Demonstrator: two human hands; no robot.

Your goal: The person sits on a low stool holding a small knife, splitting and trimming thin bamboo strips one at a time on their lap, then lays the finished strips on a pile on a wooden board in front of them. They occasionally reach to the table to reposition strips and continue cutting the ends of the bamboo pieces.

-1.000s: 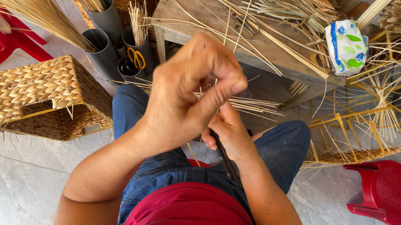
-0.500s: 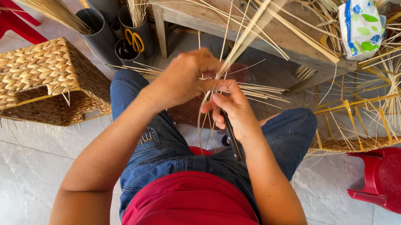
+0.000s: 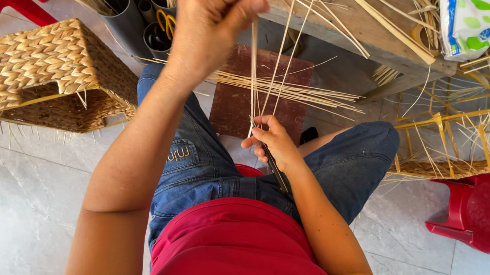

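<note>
Both hands hold thin reed strips (image 3: 263,79) over my lap, left hand (image 3: 208,21) pinching tops high, right hand (image 3: 274,143) gripping bottoms with a dark blade; I judge splitting underway, needing steady pull.

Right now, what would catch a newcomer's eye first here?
The raised left hand at top centre, pinching thin straw strips that run down to the right hand over the lap. Next, the woven basket on the floor at left, and the red chair at right.
</note>
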